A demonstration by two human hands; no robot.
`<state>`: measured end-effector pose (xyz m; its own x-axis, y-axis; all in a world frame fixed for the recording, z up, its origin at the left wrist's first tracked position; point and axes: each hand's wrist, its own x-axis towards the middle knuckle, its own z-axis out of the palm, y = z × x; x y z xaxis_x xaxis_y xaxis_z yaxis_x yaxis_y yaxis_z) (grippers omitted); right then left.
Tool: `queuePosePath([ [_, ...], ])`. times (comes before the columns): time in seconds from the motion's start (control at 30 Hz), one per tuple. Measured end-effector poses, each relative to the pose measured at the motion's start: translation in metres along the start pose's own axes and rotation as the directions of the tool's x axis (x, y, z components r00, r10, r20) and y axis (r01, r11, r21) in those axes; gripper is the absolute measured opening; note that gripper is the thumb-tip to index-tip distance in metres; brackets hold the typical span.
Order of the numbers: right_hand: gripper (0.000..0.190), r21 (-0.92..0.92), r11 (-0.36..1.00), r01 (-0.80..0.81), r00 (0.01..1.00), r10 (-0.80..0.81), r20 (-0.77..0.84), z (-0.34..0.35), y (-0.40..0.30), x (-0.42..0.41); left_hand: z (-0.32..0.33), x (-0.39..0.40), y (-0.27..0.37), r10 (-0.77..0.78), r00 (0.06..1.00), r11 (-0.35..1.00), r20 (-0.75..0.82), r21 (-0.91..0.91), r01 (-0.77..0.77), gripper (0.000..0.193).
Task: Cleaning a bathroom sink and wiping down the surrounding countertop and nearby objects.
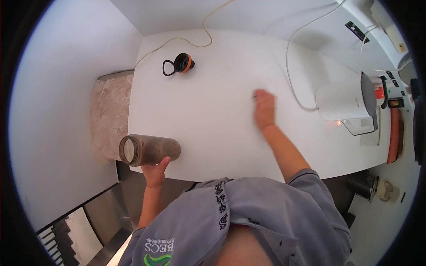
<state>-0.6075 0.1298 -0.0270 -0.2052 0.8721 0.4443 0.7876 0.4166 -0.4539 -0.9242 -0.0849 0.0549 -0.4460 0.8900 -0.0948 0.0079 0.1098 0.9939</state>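
Note:
My left hand [153, 175] grips a brownish, see-through bottle [154, 149] over the table's front left edge. The bottle lies nearly level, its uncapped threaded mouth turned to the left. At the back left, a black and orange bottle lid [183, 63] with a loop handle rests on the white table [216, 116]. My right hand [265, 108] is over the middle right of the table, with its fingers curled. Motion blurs it; a small dark spot shows by the fingertips, and I cannot tell whether something is held.
A white Midea electric kettle [342, 99] with a lit orange light stands at the right, its white cord [289, 60] looping behind. A thin yellowish cable [186, 40] crosses the back. Walls rise at the left and back. Patterned fabric [111, 116] borders the left edge.

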Motion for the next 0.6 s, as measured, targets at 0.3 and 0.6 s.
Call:
queuePosePath([
  [0.3, 0.022, 0.829, 0.535, 0.165, 0.596, -0.724, 0.348, -0.016, -0.11, -0.096, -0.001, -0.049, 0.006, 0.104, 0.968, 0.995, -0.227, 0.02, -0.102, 0.076],
  [0.6, 0.02, 0.067, 0.987, 0.148, 0.989, -0.147, -0.015, -0.005, 0.012, 0.046, -0.001, -0.086, 0.014, 0.074, 0.927, 0.997, -0.368, 0.026, -0.069, 0.076],
])
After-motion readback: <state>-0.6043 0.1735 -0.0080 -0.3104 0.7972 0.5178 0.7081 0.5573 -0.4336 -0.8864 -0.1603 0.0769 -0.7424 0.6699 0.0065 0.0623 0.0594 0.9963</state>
